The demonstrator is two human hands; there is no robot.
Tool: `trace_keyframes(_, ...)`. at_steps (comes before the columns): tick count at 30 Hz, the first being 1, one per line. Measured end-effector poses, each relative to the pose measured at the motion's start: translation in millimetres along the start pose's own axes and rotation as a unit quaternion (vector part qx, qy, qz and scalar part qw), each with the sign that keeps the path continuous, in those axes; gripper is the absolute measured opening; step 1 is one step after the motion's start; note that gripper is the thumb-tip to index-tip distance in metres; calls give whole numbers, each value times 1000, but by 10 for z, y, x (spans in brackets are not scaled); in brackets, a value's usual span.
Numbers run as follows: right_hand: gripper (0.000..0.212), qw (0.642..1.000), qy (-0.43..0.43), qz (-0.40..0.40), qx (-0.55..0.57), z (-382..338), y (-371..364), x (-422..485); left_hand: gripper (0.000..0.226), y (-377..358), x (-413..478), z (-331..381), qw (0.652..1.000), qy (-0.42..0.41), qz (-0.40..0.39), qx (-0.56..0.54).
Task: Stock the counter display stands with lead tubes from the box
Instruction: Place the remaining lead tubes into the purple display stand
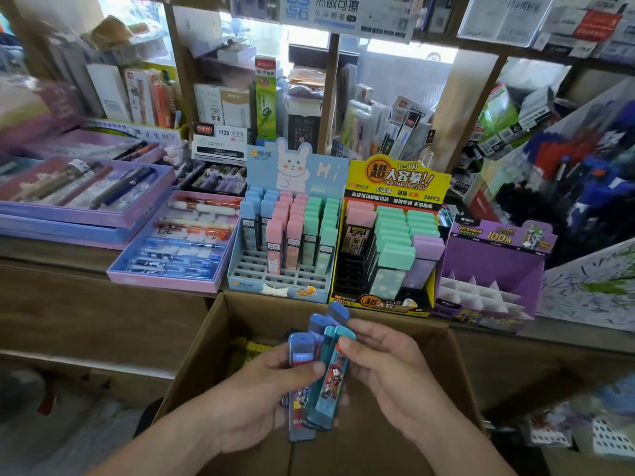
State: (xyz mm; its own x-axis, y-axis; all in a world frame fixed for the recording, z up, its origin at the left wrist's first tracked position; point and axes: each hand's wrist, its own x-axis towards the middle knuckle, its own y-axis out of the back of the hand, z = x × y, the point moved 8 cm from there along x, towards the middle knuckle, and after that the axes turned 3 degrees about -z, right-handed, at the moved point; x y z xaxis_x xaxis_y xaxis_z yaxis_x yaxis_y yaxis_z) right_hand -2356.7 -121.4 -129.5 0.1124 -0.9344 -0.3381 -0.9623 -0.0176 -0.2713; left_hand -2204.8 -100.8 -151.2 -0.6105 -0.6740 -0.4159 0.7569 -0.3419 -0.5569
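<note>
Over the open cardboard box (202, 341), at six o'clock in the view, the left hand (271, 389) grips a fanned bundle of lead tubes (299, 359), its thumb laid across their fronts. The right hand (395, 369) pinches the teal tube (331, 389) of that bundle near its cap.

At twelve o'clock from the hands, past the box's far flap, three card stands sit side by side on the wooden counter (68, 310). A blue bunny stand (275, 286) has pastel tubes upright in a grid. A yellow stand (398, 180) is packed with mint and lilac caps. At two o'clock a purple stand (491, 255) shows bare white dividers. At ten o'clock lies a lilac pen tray (165, 281).

The tubes are flat, glossy plastic slabs with rounded caps and cartoon labels. The box is matte brown card.
</note>
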Motion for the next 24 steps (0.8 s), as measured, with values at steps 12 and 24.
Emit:
trace_keyframes(12,19,999,29,20,-28,-103,29,56,29,-48,-51,194,997,-76,19,-6)
trace_keyframes(24,23,995,88,29,-49,-242,39,39,23,239,-76,159,988,-98,108,-42)
